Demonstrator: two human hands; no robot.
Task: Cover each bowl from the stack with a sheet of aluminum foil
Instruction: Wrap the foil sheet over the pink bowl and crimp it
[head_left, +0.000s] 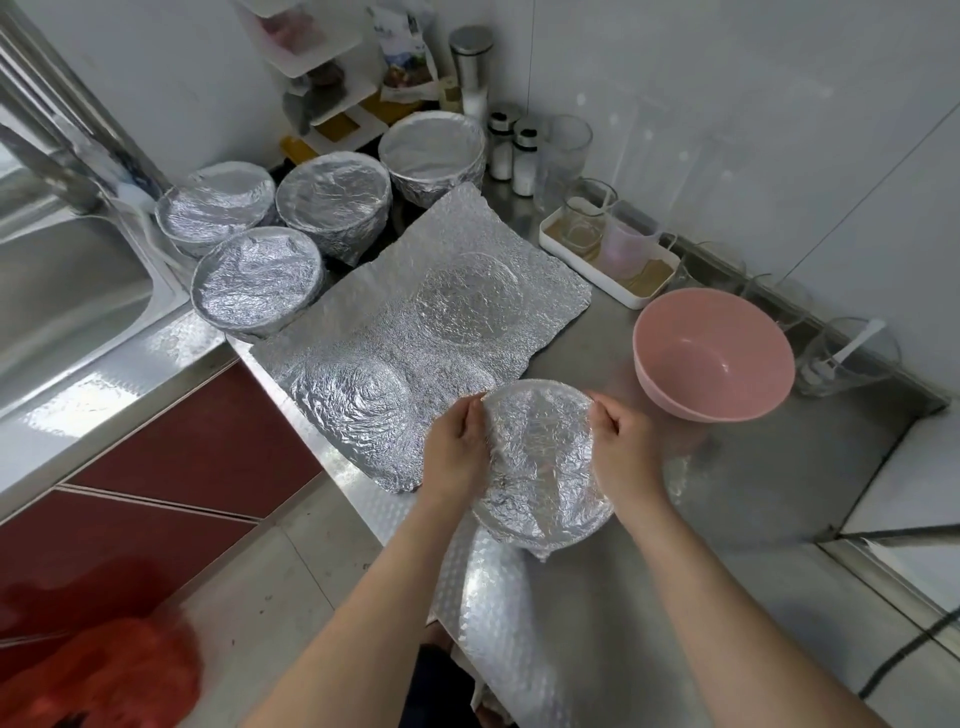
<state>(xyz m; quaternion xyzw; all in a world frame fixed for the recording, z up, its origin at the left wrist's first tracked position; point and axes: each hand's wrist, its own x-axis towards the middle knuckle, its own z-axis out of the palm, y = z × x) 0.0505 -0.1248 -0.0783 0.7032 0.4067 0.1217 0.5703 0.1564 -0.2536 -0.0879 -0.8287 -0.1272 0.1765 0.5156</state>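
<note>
A bowl wrapped in crinkled foil (540, 462) sits at the near part of the steel counter. My left hand (457, 447) grips its left rim and my right hand (623, 447) grips its right rim, fingers curled over the foil edge. Behind it lie loose sheets of aluminum foil (415, 322) with round bowl imprints. An uncovered pink bowl (714, 353) stands to the right. Several foil-covered bowls are grouped at the back left, the nearest one (257, 280) by the sink.
A steel sink (67, 291) lies at the left. A white tray with glasses (608, 249), shakers (511, 150) and more glasses line the wall at the back right. A spice rack (322, 67) stands in the back corner. Something red (104, 675) is low on the left.
</note>
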